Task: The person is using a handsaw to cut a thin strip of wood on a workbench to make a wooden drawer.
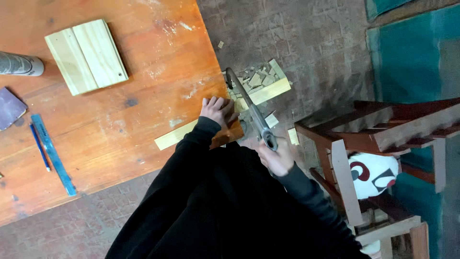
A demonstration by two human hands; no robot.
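My left hand (218, 110) presses flat on a long pale wood strip (176, 135) that lies across the corner of the orange wooden table (120, 96) and sticks out past its edge. My right hand (276, 159) grips the handle of a hand saw (251, 111). The saw's blade runs across the strip just beyond the table edge, right beside my left fingers. Both arms wear black sleeves.
A pale wooden panel (87, 55) lies at the table's far side. A grey cylinder (19, 64), sandpaper (8, 108), a blue ruler (53, 154) and a blue pen (40, 147) sit at the left. A box of wood offcuts (261, 81) rests on the brick floor. A wooden chair (378, 153) stands at right.
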